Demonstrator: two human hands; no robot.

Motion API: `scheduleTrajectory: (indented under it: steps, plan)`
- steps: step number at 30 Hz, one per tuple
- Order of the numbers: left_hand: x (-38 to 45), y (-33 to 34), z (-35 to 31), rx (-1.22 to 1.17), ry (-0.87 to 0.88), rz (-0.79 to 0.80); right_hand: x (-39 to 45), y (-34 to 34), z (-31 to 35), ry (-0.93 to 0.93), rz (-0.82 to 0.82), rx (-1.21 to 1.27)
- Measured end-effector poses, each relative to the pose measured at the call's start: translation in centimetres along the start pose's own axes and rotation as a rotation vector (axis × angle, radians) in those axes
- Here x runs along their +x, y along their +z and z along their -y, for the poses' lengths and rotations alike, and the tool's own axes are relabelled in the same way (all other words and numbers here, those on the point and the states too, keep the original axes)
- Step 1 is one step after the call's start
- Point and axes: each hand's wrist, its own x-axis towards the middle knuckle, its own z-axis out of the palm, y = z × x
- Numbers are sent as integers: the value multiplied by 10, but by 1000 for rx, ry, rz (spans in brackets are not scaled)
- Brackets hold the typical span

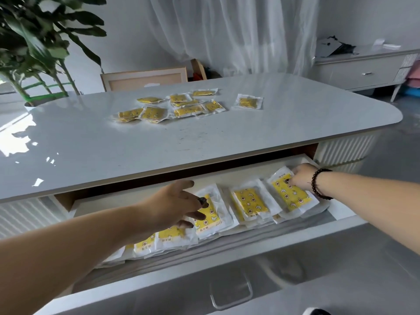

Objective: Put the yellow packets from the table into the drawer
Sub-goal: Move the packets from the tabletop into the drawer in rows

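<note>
A glossy white surface (295, 123) with rounded corners fills the room's middle, and its shallow white drawer (229, 253) stands pulled fully out beneath the near edge, ready to take stock. A loose cluster of yellow packets (188, 106) lies near the far side of the surface, some overlapping, one a little apart to the right; these are yet to be moved. Inside the drawer, more of the flat, clear-edged plastic pouches with printed yellow panels lie overlapped in a slanting row (250, 203), shingled so that many fit the shallow space. The person's left hand (179, 203) reaches in at the row's left part, fingers spread and fairly straight, tips resting on a packet (209, 219) as if pressing it flat; the grip is loose, closed round nothing. The right hand (302, 176), a dark beaded bracelet (318, 185) at the wrist, has its fingers curled down onto the upper corner of the rightmost packet (288, 194), apparently pinching it to tuck it into line. A leafy potted plant (34, 42) stands at the far left, and sheer curtains (227, 30) hang behind.
</note>
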Motion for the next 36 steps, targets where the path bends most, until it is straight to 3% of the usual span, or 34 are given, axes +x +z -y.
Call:
scheduleTrajectory:
  steps: [11, 15, 19, 22, 26, 36]
  plan:
    - [1, -10, -12, 9, 65, -17, -23, -4, 13, -168, -173, -406]
    - [-6, -21, -21, 14, 133, -76, -54, -13, 40, -292, -126, -449]
    - [-5, -39, -29, 12, 219, -208, -97, -33, 85, -468, -80, -364]
    - [3, -59, -34, -38, 272, -331, -120, -57, 118, -565, -166, -212]
    - [30, -86, -32, -10, 306, -497, -101, -72, 148, -556, -308, -14]
    - [150, -162, -47, 635, 183, -786, 55, -84, 201, -321, -371, 127]
